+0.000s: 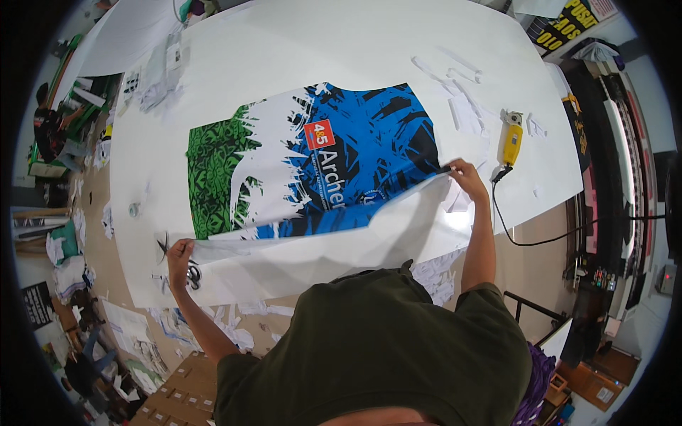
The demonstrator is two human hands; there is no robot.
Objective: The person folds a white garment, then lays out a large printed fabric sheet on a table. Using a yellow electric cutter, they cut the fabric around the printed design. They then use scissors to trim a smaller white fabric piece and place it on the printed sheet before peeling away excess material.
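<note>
The left hand (180,257) is closed, thumb against fingers, grasping the near left corner of a printed fabric panel (273,153); the right hand (465,175) pinches the same panel at its near right corner, fingertips drawn together over the edge. Between the 2 hands the near edge is raised in a long fold that shows the white underside, while the rest of the panel lies flat across the middle of a white table (284,50). Its printed face has 3 main areas: patterned green at the left, jagged white in the middle, and blue with black streaks at the right, plus a small red square. Just beside the left hand, and partly hidden by it, lies a pair of scissors (193,275) with black handles. A small roll of tape (133,209) sits near the table's left edge. To the right of the panel lie white scraps (465,113), and beyond them a yellow handheld cutter (511,145) with a black cord (529,243) running off to the right. More white offcuts (433,278) show below the table's near edge. Farther out, cardboard boxes (181,387) stand at the lower left, purple cloth (538,383) is bunched at the lower right, a long dark machine (604,142) lines the right side, and another person (51,135) is at the far left.
</note>
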